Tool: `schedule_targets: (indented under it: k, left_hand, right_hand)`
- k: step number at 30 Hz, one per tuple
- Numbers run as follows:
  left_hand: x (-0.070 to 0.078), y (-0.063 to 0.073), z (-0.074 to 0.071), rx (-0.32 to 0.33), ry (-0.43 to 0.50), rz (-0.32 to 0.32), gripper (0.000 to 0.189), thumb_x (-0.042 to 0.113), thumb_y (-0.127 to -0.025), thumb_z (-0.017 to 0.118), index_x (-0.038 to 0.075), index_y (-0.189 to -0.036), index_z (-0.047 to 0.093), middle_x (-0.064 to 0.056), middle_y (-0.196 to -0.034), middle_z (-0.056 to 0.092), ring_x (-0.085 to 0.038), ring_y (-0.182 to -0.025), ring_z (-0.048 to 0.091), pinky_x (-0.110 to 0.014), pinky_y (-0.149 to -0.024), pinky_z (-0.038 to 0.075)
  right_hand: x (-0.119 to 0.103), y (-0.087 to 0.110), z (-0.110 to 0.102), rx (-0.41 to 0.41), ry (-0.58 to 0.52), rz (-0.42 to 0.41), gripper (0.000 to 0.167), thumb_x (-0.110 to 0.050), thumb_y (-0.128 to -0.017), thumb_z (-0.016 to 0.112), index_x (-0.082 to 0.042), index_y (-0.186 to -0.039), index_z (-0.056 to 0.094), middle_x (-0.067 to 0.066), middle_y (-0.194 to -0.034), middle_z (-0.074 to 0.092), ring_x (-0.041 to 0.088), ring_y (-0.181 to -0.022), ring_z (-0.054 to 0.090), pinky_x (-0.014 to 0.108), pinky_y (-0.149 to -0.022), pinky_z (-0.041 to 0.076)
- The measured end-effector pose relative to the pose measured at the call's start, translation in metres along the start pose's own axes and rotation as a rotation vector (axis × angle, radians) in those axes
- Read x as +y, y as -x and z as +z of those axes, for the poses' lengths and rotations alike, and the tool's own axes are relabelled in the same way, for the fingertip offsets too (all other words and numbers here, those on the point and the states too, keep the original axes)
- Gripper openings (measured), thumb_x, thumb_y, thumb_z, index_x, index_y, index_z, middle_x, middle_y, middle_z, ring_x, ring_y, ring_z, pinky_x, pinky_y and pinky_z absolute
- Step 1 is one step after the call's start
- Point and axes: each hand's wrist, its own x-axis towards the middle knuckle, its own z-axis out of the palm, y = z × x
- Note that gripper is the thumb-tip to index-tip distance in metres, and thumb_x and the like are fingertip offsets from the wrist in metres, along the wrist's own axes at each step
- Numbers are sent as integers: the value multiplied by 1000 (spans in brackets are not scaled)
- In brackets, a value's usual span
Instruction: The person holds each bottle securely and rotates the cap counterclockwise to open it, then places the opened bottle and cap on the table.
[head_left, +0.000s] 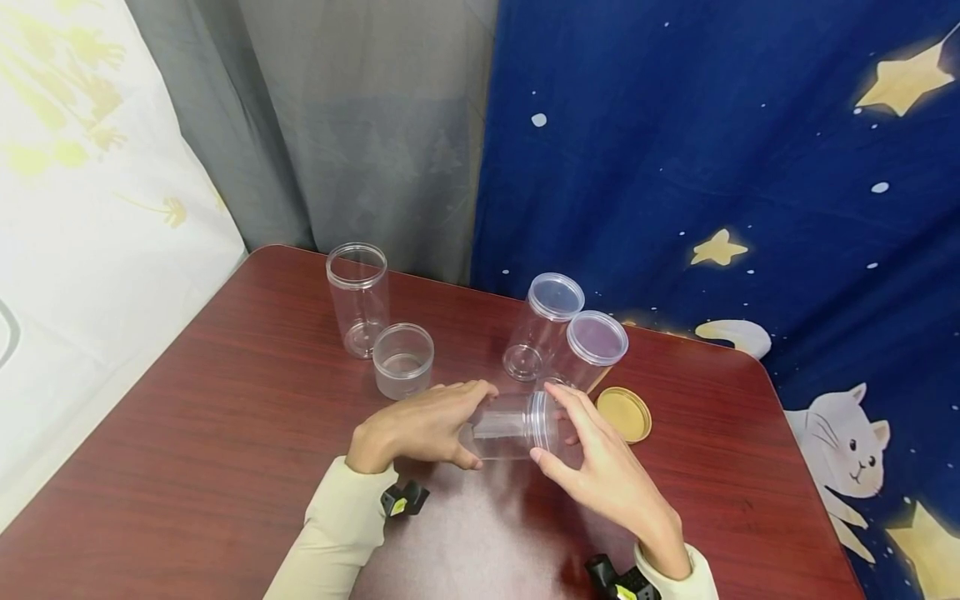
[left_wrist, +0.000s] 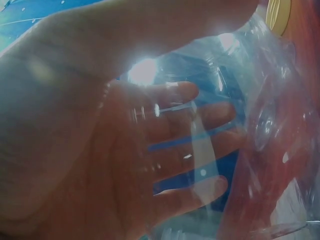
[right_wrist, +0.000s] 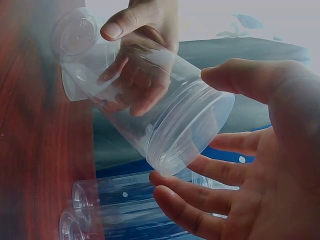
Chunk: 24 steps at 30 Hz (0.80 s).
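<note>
Left hand [head_left: 423,427] curled round a sideways clear jar [head_left: 501,427], right hand [head_left: 611,477] pinching its lid [right_wrist: 207,131]

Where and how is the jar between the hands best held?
Probably grip the clear jar round its smooth wall, coming from the left: it is tipped sideways, with its ringed end toward the right hand.

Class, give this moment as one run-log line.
left hand: grips sideways jar; right hand: holds its ringed end; tall jar, short jar: upright; two lidded jars: upright; gold lid: on table
</note>
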Motion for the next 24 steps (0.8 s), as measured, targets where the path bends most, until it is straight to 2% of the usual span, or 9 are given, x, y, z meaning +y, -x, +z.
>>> schedule_targets:
  k: [6, 14, 20, 24]
  left_hand:
    - [0, 1, -1, 6, 0, 11, 81, 34, -73, 86, 9, -139, 45, -3, -124, 59, -15, -112, 54, -43, -107, 40]
    - [-1, 2, -3, 3, 10, -10, 83, 35, -73, 85, 11, -140, 44, -2, -130, 57, -14, -116, 54, -41, -109, 39]
    - [-3, 4, -7, 43, 44, -3, 83, 35, -74, 86, 10, -140, 43, -5, -130, 58, -17, -115, 56, -39, -103, 44]
    - [-5, 7, -11, 84, 81, -9, 83, 35, -75, 85, 12, -141, 42, -5, -132, 56, -16, -117, 56, -37, -101, 45]
  right_hand:
    - [0, 0, 0, -3, -11, -21, 79, -28, -83, 78, -28, -150, 37, -7, -143, 46, 10, -96, 62, 33, -84, 54]
    - [2, 1, -1, 14, -29, -65, 81, -25, -84, 78, -32, -151, 35, -9, -143, 45, 10, -93, 62, 31, -82, 54]
    - [4, 1, -3, 40, -30, -118, 73, -24, -84, 78, -28, -148, 42, -7, -144, 44, 7, -92, 60, 28, -80, 54]
    - [6, 0, -6, 61, -47, -122, 71, -23, -84, 79, -22, -146, 45, -5, -142, 46, 7, -94, 59, 26, -80, 54]
